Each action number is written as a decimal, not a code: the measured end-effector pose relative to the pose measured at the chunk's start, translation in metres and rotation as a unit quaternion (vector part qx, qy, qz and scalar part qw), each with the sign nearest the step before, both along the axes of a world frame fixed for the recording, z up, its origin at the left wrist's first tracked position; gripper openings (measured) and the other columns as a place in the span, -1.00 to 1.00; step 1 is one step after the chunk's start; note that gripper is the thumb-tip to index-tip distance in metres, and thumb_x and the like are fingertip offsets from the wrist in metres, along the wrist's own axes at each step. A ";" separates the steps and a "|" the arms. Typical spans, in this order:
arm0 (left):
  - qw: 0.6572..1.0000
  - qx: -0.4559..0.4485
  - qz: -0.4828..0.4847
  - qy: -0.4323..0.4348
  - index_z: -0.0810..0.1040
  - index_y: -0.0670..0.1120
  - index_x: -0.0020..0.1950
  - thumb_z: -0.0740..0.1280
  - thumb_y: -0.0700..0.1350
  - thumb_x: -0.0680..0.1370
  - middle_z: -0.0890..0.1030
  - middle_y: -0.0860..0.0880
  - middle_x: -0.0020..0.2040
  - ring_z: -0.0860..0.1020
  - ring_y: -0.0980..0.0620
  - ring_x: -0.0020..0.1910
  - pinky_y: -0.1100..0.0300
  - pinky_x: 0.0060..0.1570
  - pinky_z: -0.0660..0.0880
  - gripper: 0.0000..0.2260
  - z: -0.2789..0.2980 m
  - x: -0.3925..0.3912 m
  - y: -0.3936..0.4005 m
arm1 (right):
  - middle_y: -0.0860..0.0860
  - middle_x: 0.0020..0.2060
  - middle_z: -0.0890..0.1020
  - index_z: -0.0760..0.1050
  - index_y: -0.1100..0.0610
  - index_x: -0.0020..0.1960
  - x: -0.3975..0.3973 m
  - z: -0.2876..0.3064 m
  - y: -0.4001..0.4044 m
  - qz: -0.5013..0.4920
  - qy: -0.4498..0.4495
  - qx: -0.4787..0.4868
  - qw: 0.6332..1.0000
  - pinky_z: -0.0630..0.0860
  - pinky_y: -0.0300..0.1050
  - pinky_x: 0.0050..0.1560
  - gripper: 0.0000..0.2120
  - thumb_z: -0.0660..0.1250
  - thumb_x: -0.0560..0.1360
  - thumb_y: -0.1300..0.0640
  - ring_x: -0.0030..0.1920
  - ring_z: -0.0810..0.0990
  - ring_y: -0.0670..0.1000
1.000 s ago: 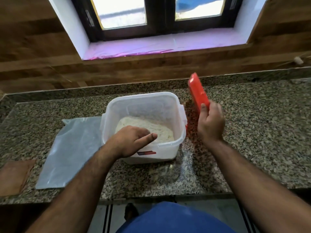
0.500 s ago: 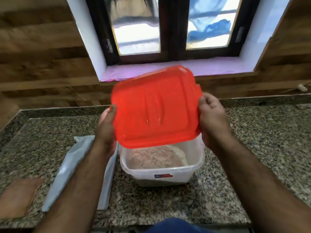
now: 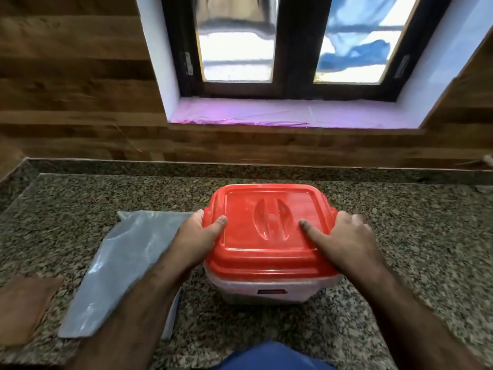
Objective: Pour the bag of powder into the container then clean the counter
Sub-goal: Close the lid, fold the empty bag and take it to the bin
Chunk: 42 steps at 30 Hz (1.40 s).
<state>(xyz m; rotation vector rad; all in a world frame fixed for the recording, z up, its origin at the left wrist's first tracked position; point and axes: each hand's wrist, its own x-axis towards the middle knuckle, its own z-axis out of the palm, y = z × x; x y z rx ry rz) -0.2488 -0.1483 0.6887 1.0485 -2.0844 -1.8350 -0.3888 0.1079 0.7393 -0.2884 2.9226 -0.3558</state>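
Since the frame half a second earlier, the red square plastic lid (image 3: 269, 228) has come down from its tilted position in the air and now sits flat on top of the clear square plastic container (image 3: 269, 288), which stands at centre frame on the speckled granite bench (image 3: 400, 236). One second earlier the lid was upright in the right hand alone, with the container open.

Left hand (image 3: 198, 237): placed at the lid's left edge, thumb lying on the lid's top surface, fingers curled round the rim and mostly hidden behind it. Right hand (image 3: 344, 236): placed at the lid's right edge, thumb extended across the top toward the moulded oval handle recess, fingers curled over the rim. Both hands hold the lid. Whether the lid is fully seated cannot be told.

Only the container's near wall shows below the lid, with a small dark label at its middle. Its contents are not clearly visible from this angle.

A flattened grey translucent plastic bag (image 3: 120, 265) lies on the bench to the left of the container, partly under the left forearm. A brown flat cloth-like piece (image 3: 24, 305) lies at the lower left, just beside the bag.

A dark-framed window (image 3: 280, 49) occupies the upper centre of the frame above wood-panelled wall.
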 end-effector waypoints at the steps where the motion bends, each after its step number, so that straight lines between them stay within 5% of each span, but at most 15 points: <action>1: 1.000 -0.007 0.000 -0.002 0.63 0.03 0.34 0.42 0.13 0.66 0.80 -0.03 0.07 0.79 0.00 0.00 -0.06 0.05 0.74 -0.70 -0.003 0.002 0.001 | 0.19 0.33 0.53 0.41 0.20 0.49 0.000 -0.001 0.001 -0.003 0.001 -0.001 1.000 0.58 0.12 0.29 0.01 0.19 0.45 -0.63 0.31 0.53 0.19; 4: 1.000 -0.009 -0.011 0.003 0.62 0.09 0.34 0.40 0.34 0.51 0.80 0.00 0.09 0.79 -0.01 0.03 -0.13 0.10 0.73 -0.50 -0.004 0.007 0.000 | 0.18 0.33 0.52 0.38 0.21 0.51 0.002 -0.003 0.001 -0.001 0.006 0.016 1.000 0.58 0.10 0.26 0.02 0.16 0.46 -0.63 0.29 0.55 0.18; 10: 0.998 -0.022 -0.048 -0.017 0.63 0.08 0.31 0.46 0.33 0.43 0.80 0.02 0.08 0.79 -0.02 0.02 -0.15 0.12 0.71 -0.47 -0.004 0.012 -0.003 | 0.21 0.43 0.49 0.31 0.21 0.57 -0.002 -0.008 0.007 -0.009 -0.070 0.056 0.996 0.55 0.16 0.31 0.08 0.03 0.47 -0.66 0.37 0.53 0.23; 13: 0.998 0.020 -0.057 -0.022 0.64 0.06 0.32 0.44 0.35 0.51 0.81 -0.01 0.08 0.80 -0.04 0.03 -0.14 0.14 0.71 -0.49 -0.001 0.014 -0.004 | 0.16 0.31 0.60 0.34 0.15 0.53 -0.021 -0.013 0.015 -0.015 -0.193 -0.056 0.979 0.66 0.19 0.24 0.12 0.23 0.32 -0.71 0.20 0.68 0.17; 16: 0.995 0.067 -0.070 -0.025 0.66 -0.06 0.32 0.42 0.19 0.64 0.81 -0.08 0.07 0.80 -0.09 0.05 -0.12 0.21 0.68 -0.61 0.005 0.006 -0.004 | 0.15 0.15 0.75 0.47 0.15 0.45 -0.042 -0.024 0.023 -0.043 -0.320 -0.270 0.907 0.74 0.22 0.11 0.06 0.65 0.20 -0.48 0.03 0.81 0.18; 19: 0.980 0.178 -0.072 -0.059 0.66 -0.13 0.36 0.52 0.16 0.54 0.78 -0.19 0.16 0.76 -0.21 0.16 -0.18 0.36 0.60 -0.50 0.007 0.002 -0.006 | 0.23 0.22 0.74 0.48 0.17 0.47 -0.045 -0.029 0.024 -0.034 -0.446 -0.377 0.811 0.56 0.35 0.39 -0.19 0.66 0.39 -0.19 0.20 0.74 0.32; 21: 0.973 0.206 -0.081 -0.073 0.65 -0.14 0.38 0.57 0.20 0.45 0.76 -0.23 0.20 0.74 -0.27 0.21 -0.22 0.39 0.57 -0.39 0.005 0.001 -0.010 | 0.26 0.25 0.72 0.45 0.19 0.48 -0.044 -0.026 0.022 -0.027 -0.478 -0.389 0.787 0.53 0.37 0.42 -0.31 0.61 0.49 -0.06 0.24 0.72 0.36; 25: 0.985 0.131 -0.051 -0.096 0.71 -0.18 0.25 0.59 0.26 0.40 0.80 -0.21 0.02 0.79 -0.23 -0.01 -0.03 -0.01 0.69 -0.38 0.004 0.001 -0.012 | 0.23 0.06 0.79 0.58 0.26 0.34 -0.046 -0.011 0.023 -0.084 -0.415 -0.335 0.841 0.67 0.29 0.25 -0.22 0.73 0.27 -0.10 0.04 0.80 0.29; 27: 0.994 0.054 -0.018 -0.090 0.73 -0.17 0.13 0.60 0.26 0.42 0.81 -0.15 -0.10 0.80 -0.17 -0.16 0.01 -0.17 0.68 -0.45 0.003 0.001 -0.014 | 0.13 -0.11 0.80 0.64 0.20 0.13 -0.042 -0.001 0.018 -0.098 -0.287 -0.241 0.922 0.74 0.08 -0.09 -0.18 0.71 0.14 -0.36 -0.15 0.82 0.16; 29: 0.989 -0.103 0.014 -0.109 0.72 -0.11 0.02 0.58 0.31 0.44 0.79 -0.06 -0.18 0.78 -0.09 -0.22 0.03 -0.22 0.68 -0.51 0.006 -0.002 -0.011 | 0.05 -0.23 0.70 0.60 0.16 -0.02 -0.028 0.008 0.006 -0.051 -0.137 -0.056 0.988 0.54 -0.14 -0.35 -0.14 0.45 0.21 -0.63 -0.27 0.70 0.03; 31: 0.934 -0.303 0.005 -0.189 0.66 -0.07 0.06 0.44 0.32 0.56 0.75 -0.05 -0.09 0.73 -0.10 -0.11 0.08 -0.15 0.58 -0.56 0.014 -0.006 0.007 | 0.04 -0.28 0.57 0.51 0.16 -0.06 -0.015 0.007 -0.005 -0.008 -0.051 0.079 0.996 0.39 -0.15 -0.41 -0.18 0.18 0.41 -0.64 -0.32 0.56 0.01; 33: 0.884 -0.414 -0.002 -0.220 0.58 -0.12 0.18 0.30 0.24 0.69 0.71 -0.11 0.03 0.68 -0.16 0.00 0.09 -0.15 0.43 -0.59 0.023 -0.010 0.028 | 0.05 -0.28 0.56 0.47 0.14 -0.09 -0.007 0.007 -0.010 0.006 -0.034 0.117 0.992 0.44 -0.12 -0.40 -0.26 0.08 0.54 -0.56 -0.31 0.56 0.02; 38: 0.839 -0.476 -0.037 -0.262 0.55 -0.18 0.22 0.17 0.15 0.76 0.71 -0.19 0.09 0.70 -0.21 0.06 0.08 -0.17 0.38 -0.59 0.030 -0.013 0.037 | 0.04 -0.32 0.52 0.45 0.13 -0.18 -0.001 0.007 -0.011 0.035 0.026 0.126 0.991 0.39 -0.13 -0.43 -0.39 0.12 0.65 -0.41 -0.36 0.51 0.01; 40: 0.840 -0.472 -0.043 -0.266 0.54 -0.20 0.30 0.16 0.15 0.76 0.71 -0.22 0.16 0.69 -0.23 0.12 0.06 -0.14 0.43 -0.57 0.030 -0.013 0.038 | 0.03 -0.33 0.48 0.59 0.18 -0.01 0.007 0.011 -0.015 0.036 0.037 0.143 0.988 0.25 -0.14 -0.46 -0.39 0.10 0.70 -0.35 -0.36 0.47 0.02; 42: 0.858 -0.457 -0.041 -0.230 0.42 -0.23 0.55 0.16 0.16 0.75 0.61 -0.25 0.42 0.61 -0.24 0.36 -0.01 0.14 0.55 -0.45 0.028 -0.007 0.043 | 0.10 -0.10 0.64 0.57 0.23 0.29 0.012 0.010 -0.015 0.029 0.029 0.132 0.990 0.40 -0.11 -0.36 -0.34 0.09 0.70 -0.34 -0.12 0.64 0.12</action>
